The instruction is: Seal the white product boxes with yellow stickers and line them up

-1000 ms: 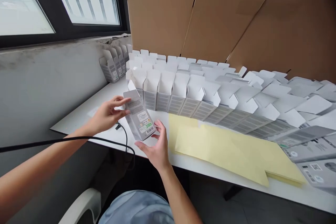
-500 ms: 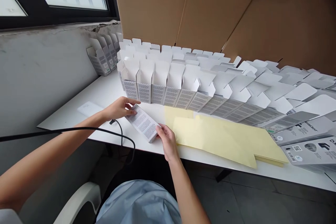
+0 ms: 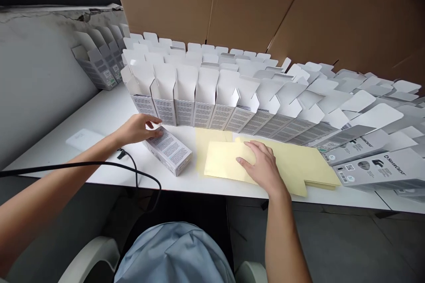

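A small grey printed box [image 3: 169, 150] lies on its side on the white table [image 3: 99, 115]. My left hand [image 3: 138, 127] rests on its far end, fingers curled over it. My right hand [image 3: 261, 166] lies flat with fingers stretched out on a stack of pale yellow sheets [image 3: 299, 166] to the right of the box. Behind both stand rows of upright white boxes with open top flaps [image 3: 212, 93].
More flat and leaning grey boxes [image 3: 368, 170] lie at the right. A few open boxes [image 3: 99, 62] stand against the grey wall at left. A black cable [image 3: 99, 166] crosses my left arm. Brown cardboard sheets [image 3: 265, 4] back the table. A white card [image 3: 83, 138] lies near the left edge.
The box went from held up in both hands to lying on the table. My right hand let go of it and moved right onto the yellow sheets.
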### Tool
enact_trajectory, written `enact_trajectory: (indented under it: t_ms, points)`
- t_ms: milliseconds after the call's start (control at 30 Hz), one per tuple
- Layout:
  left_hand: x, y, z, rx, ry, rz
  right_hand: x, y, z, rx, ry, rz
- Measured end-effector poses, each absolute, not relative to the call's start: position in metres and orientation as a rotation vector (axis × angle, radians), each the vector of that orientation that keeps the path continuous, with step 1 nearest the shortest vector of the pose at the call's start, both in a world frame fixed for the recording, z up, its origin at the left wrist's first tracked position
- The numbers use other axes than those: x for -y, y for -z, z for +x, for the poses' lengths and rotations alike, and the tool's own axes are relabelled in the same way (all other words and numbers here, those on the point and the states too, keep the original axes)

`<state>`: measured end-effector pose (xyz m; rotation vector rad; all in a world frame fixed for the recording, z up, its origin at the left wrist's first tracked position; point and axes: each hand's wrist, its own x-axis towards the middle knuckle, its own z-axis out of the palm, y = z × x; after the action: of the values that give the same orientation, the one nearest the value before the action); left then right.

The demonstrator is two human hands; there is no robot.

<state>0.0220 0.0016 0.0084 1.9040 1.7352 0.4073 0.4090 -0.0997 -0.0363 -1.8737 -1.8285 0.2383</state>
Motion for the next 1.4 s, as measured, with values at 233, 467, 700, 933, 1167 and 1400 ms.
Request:
enact_trajectory:
  t_ms: [233, 467, 700, 933, 1167, 1400]
  points:
    - [0.029, -0.013, 0.05, -1.633, -0.928, 2.091, 0.062, 0.022, 0.412, 2.113, -0.456, -2.028]
    - [0.037, 0.001, 0.071, -1.362, -0.974, 2.194, 0.049, 0.018, 0.411, 2.153, -0.333, -2.099]
    - [0.048, 0.008, 0.091, -1.196, -0.982, 2.216, 0.052, -0.003, 0.422, 1.764, -0.671, -1.843]
    - [0.068, -0.001, 0.132, -1.06, -0.829, 1.631, 0.096, -0.037, 0.408, 1.248, -0.903, -1.315]
    - [0.082, -0.01, 0.167, -0.747, -0.885, 1.042, 0.134, -0.034, 0.38, 1.146, -0.949, -1.201]
    - [0.086, 0.009, 0.152, -0.793, -0.959, 1.233, 0.152, -0.022, 0.373, 1.191, -0.933, -1.196]
